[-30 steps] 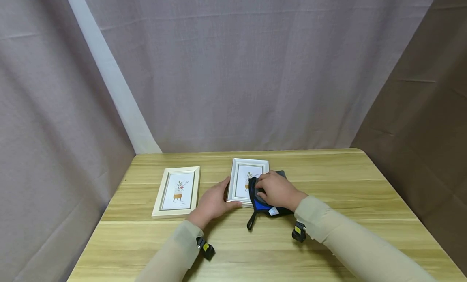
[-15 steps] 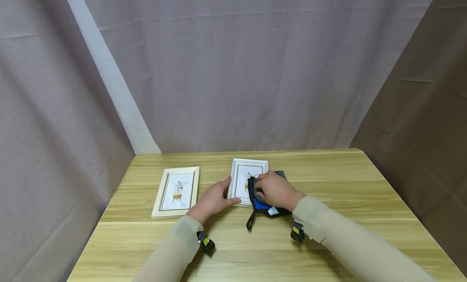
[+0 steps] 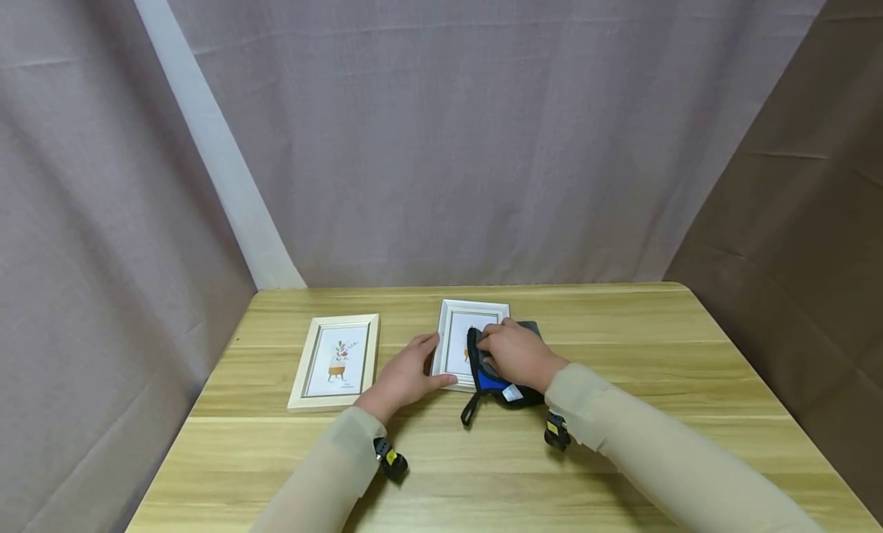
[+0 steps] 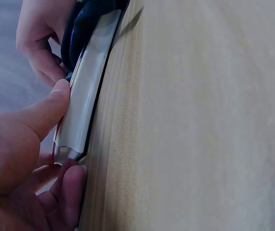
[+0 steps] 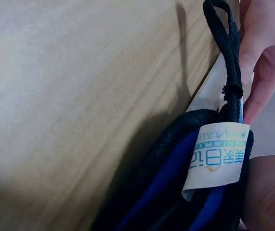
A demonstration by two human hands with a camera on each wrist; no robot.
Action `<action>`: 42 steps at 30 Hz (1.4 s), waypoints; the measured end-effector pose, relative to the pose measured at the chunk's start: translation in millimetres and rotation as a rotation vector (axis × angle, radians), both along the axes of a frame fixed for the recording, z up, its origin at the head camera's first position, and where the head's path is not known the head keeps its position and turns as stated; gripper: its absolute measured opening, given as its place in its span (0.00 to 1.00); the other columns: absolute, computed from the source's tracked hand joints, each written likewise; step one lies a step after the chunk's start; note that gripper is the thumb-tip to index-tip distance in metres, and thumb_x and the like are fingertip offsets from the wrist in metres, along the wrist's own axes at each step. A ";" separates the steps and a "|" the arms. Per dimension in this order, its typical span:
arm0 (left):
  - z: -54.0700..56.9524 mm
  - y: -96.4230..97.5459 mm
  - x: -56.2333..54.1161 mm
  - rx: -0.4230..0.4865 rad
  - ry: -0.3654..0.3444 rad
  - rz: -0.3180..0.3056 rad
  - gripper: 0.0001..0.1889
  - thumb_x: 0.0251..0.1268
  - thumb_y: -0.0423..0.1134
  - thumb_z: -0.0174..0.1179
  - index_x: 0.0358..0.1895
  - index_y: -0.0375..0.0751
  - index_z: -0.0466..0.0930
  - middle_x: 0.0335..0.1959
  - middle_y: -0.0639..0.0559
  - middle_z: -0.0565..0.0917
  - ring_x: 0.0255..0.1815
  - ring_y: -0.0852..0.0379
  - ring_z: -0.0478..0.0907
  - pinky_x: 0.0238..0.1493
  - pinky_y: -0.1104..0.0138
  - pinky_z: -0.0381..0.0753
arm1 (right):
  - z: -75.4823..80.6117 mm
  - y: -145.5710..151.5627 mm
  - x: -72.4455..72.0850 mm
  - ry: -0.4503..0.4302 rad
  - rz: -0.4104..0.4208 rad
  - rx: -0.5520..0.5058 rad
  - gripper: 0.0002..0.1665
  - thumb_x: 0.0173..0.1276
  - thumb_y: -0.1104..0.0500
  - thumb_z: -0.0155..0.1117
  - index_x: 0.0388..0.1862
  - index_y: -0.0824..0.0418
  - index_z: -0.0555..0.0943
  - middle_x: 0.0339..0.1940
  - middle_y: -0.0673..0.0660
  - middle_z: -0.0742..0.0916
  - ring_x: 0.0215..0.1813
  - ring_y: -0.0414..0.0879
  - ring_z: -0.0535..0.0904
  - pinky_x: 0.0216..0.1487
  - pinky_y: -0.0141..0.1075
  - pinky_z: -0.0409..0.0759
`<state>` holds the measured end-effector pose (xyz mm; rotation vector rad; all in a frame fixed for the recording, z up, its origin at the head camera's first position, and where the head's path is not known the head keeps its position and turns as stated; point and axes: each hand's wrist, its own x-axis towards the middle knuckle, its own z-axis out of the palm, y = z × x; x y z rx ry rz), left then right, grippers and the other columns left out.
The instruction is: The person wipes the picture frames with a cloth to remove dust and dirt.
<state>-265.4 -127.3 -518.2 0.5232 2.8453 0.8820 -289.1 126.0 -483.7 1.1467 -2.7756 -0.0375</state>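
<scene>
A silver-white picture frame (image 3: 447,330) with a plant print lies face up on the table. My left hand (image 3: 403,376) grips its near left corner, thumb on the front border and fingers at the side; the left wrist view shows the thumb (image 4: 45,110) on the border. My right hand (image 3: 520,355) holds a bunched blue and grey cloth (image 3: 490,383) with black edging against the frame's right part. The cloth's hanging loop (image 5: 229,48) and white label (image 5: 216,156) stick out toward me. Cloth and hand cover the right of the print.
A cream picture frame (image 3: 303,372) with a similar print lies to the left, close to my left forearm. The wooden table (image 3: 469,479) ends at a grey curtain (image 3: 469,172) behind and a brown one (image 3: 793,249) on the right.
My right hand and the cloth have shifted slightly left and away from me over the silver-white frame. The left hand keeps its grip, and both picture frames stay in place.
</scene>
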 end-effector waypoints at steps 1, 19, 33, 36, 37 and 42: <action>-0.1 -0.3 -0.3 -0.002 -0.002 -0.002 0.53 0.71 0.64 0.73 0.88 0.39 0.60 0.86 0.41 0.66 0.83 0.38 0.66 0.82 0.49 0.66 | 0.0 -0.6 -1.0 -0.004 -0.004 -0.002 0.07 0.74 0.58 0.79 0.46 0.59 0.94 0.44 0.55 0.90 0.45 0.50 0.85 0.53 0.48 0.82; 1.5 -1.0 4.3 0.013 -0.025 0.022 0.53 0.69 0.65 0.74 0.89 0.44 0.61 0.79 0.38 0.75 0.76 0.35 0.76 0.77 0.47 0.74 | 4.1 -18.2 -25.3 -0.063 -0.133 0.034 0.10 0.77 0.57 0.76 0.53 0.56 0.94 0.51 0.56 0.90 0.47 0.58 0.85 0.46 0.54 0.89; 3.6 -1.2 5.8 0.024 -0.032 0.008 0.49 0.71 0.54 0.76 0.88 0.42 0.62 0.76 0.35 0.79 0.74 0.36 0.78 0.75 0.48 0.76 | 9.3 -27.9 -36.4 -0.112 -0.193 0.065 0.10 0.80 0.56 0.73 0.55 0.55 0.93 0.51 0.55 0.89 0.51 0.59 0.87 0.45 0.57 0.90; 3.5 -1.7 6.1 0.026 -0.023 0.004 0.49 0.70 0.53 0.78 0.87 0.40 0.62 0.76 0.35 0.78 0.74 0.36 0.77 0.75 0.48 0.75 | 8.8 -29.2 -38.5 -0.115 -0.195 0.063 0.12 0.80 0.55 0.73 0.57 0.54 0.93 0.53 0.55 0.89 0.53 0.59 0.87 0.47 0.58 0.90; 3.5 -1.8 6.3 0.026 -0.023 0.004 0.49 0.70 0.52 0.78 0.87 0.40 0.62 0.76 0.35 0.78 0.75 0.36 0.77 0.75 0.48 0.75 | 8.5 -29.2 -39.3 -0.117 -0.196 0.063 0.12 0.80 0.55 0.73 0.57 0.54 0.93 0.54 0.55 0.89 0.53 0.59 0.87 0.48 0.58 0.90; 2.8 -1.8 6.6 0.021 -0.015 -0.003 0.50 0.70 0.51 0.78 0.87 0.38 0.62 0.76 0.34 0.78 0.75 0.35 0.77 0.76 0.47 0.75 | 7.4 -28.2 -42.2 -0.128 -0.186 0.038 0.13 0.79 0.56 0.74 0.58 0.54 0.93 0.57 0.57 0.89 0.55 0.60 0.86 0.50 0.59 0.89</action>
